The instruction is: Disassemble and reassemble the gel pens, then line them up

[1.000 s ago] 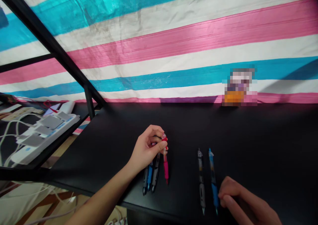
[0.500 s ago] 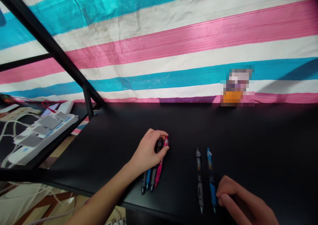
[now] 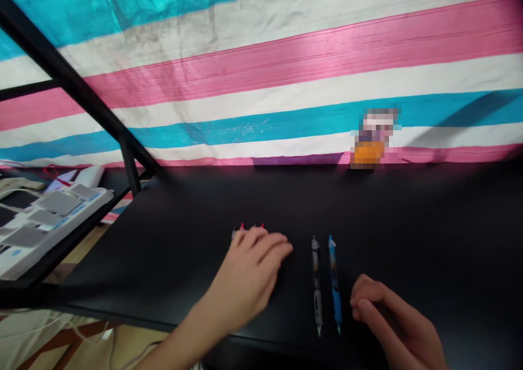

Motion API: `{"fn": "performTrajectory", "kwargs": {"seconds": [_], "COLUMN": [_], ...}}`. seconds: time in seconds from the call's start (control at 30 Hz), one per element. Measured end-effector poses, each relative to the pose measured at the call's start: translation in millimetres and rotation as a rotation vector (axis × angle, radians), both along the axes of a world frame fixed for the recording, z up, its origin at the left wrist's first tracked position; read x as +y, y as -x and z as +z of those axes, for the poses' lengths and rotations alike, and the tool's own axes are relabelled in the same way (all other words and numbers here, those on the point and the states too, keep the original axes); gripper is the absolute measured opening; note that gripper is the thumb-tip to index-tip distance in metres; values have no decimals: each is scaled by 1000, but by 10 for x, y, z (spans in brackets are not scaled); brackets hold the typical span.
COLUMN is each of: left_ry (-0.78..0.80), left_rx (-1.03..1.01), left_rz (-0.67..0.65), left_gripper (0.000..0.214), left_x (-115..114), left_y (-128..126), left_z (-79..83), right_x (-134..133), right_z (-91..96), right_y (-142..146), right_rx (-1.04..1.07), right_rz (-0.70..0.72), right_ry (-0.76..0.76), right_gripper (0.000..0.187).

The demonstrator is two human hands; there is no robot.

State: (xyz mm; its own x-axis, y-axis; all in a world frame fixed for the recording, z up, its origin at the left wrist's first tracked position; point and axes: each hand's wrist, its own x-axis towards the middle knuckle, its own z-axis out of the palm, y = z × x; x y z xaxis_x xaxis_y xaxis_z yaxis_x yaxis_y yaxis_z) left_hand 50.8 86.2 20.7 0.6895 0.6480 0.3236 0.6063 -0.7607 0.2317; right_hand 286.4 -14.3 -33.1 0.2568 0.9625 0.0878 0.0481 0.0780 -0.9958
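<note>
Nearest, the right hand [image 3: 394, 323] rests loosely curled on the black table [image 3: 429, 223], holding nothing, just beside a blue pen [image 3: 334, 288] and a grey pen [image 3: 316, 283]. The left hand [image 3: 253, 274] lies flat, fingers open, over a bunch of pens [image 3: 245, 228], only their far ends showing.

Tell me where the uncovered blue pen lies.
Head view, right of centre on the black table: the blue pen lies beside the grey pen, just left of the right hand.

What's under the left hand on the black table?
Pen ends, some red, poke out beyond the left hand, which lies palm down over them. Their barrels and their count are covered.
</note>
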Motion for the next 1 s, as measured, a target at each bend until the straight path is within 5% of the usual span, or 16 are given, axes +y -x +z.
{"fn": "performTrajectory", "kwargs": {"seconds": [0.17,0.3,0.47,0.6,0.73,0.83,1.0], "left_ry": [-46,-129,-138,-182,-172,-145,-195], "left_rx": [3,-69,-174,-265,-256,-249,-226], "left_rz": [-232,-226,-253,-231,-248,-240,-169], "left_gripper": [30,16,22,30,43,51,56], "left_x": [-392,-397,-345,-380,-421,-439,-452], "left_y": [-252,-339,-332,-265,-170,-106,37], "left_z": [-225,-382,-310,-325,-441,-493,-515], "right_x": [8,9,10,65,127,113,5], "right_z": [-31,-29,15,20,7,3,-33], "right_y": [-22,-20,-3,-18,-20,-17,-53], "right_rx": [54,24,-127,-396,-567,-536,-342], "right_rz": [-89,-81,-73,96,220,260,128], "right_ry": [-31,-52,-159,-307,-408,-387,-197], "right_gripper": [34,33,26,4,10,12,30]}}
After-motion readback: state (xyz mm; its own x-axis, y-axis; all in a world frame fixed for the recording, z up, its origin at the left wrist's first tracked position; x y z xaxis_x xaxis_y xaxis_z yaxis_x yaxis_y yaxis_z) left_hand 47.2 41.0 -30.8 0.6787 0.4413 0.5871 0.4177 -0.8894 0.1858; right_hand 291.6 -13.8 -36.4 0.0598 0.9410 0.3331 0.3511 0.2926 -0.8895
